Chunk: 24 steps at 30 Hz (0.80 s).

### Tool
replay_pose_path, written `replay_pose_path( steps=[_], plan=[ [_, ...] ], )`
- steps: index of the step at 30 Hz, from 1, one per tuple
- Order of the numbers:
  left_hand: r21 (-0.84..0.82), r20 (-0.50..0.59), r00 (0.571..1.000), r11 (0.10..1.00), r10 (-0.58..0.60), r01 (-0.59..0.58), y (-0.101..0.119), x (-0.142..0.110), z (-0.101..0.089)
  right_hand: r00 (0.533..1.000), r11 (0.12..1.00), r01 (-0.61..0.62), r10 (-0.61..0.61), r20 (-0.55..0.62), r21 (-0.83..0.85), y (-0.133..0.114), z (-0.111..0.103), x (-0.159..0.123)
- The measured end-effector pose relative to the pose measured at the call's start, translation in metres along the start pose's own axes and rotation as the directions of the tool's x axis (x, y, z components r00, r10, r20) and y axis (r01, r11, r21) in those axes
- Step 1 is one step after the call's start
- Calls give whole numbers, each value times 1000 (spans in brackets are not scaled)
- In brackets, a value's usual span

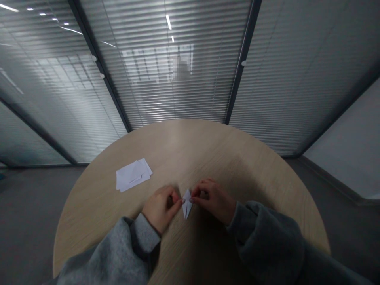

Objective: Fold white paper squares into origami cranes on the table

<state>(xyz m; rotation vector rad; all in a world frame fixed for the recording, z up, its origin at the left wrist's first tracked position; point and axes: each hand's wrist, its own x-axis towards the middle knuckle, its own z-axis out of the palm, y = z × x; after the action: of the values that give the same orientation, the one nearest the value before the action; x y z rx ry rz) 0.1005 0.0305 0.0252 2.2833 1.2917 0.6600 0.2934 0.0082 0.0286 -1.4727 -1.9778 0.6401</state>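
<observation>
Appears to be mid-fold, at a stage of fine shaping rather than broad creasing. Holds a small folded paper (187, 205), white and kite-shaped, between the two hands at the near half of a round table (202, 146), with the short point at the far end and the longer point at the near end. Grasps its left corner between thumb and forefinger of the left hand (160, 208), and its right corner in the same way with the right hand (216, 202), with the other fingers curled in. Cannot tell the firmness of either pinch, nor whether resting flat or slightly raised. Shows a dark line down the lower half, probably a gap between two flaps. To the left and farther off, on the same surface, a loose pile of white sheets (132, 175), untouched by either hand. Calls next, by the look of it, for small, even finger work: steady one corner, line up the edges along the middle, then press the crease flat without bending the narrow tip
</observation>
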Motion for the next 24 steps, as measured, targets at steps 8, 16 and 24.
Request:
replay_pose_path(
  steps=[8, 16, 24],
  plan=[
    [535, 107, 884, 723, 456, -438, 20, -31, 11, 994, 983, -85, 94, 47, -165, 8, 3, 2],
    [557, 221, 895, 704, 387, -441, 21, -39, 20, 995, 978, -80, 91, 46, -190, 9, 5, 2],
    [523, 309, 905, 742, 294, -420, 23, -43, 21, 990, 969, -125, 137, 44, -213, 5, 4, 2]
  ],
)
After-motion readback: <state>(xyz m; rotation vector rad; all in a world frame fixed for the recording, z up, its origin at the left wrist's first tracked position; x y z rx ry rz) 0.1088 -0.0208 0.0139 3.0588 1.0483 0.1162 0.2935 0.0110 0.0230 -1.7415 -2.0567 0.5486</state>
